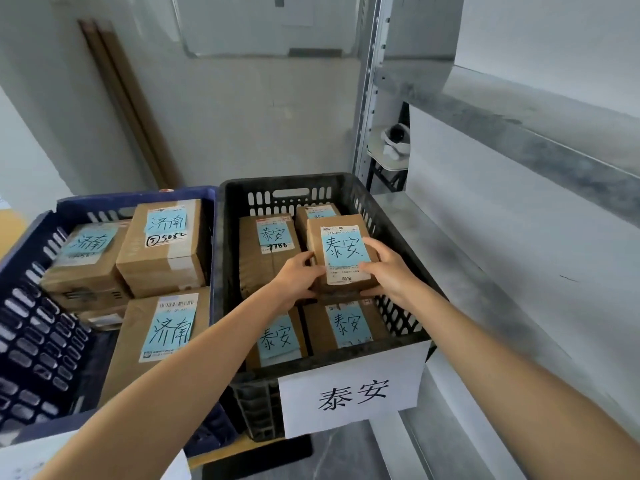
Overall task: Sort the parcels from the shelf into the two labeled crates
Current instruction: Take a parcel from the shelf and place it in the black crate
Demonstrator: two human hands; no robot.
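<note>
I count two crates side by side. The blue crate (27,271) holds three parcels with blue labels reading 济南. The left 济南 parcel (88,251) lies toward its back left, the tall 济南 parcel (162,251) is at its back right corner, and the front 济南 parcel (166,330) lies along its right wall. Plain cartons lie under them, but I cannot tell how many.

The black crate (235,258) carries one white sign (353,396) reading 泰安 on its front wall. In it I count five 泰安 parcels: back-left (273,247), front-left (278,341), back-right (318,213), front-right (348,327) and the held parcel (341,254).

My left hand (298,277) and right hand (389,268) grip the held parcel's two sides, thumbs on top, over the crate's right half. I cannot tell whether it rests on the parcels below. The metal shelf (519,244) stands beside the crate's right wall.
</note>
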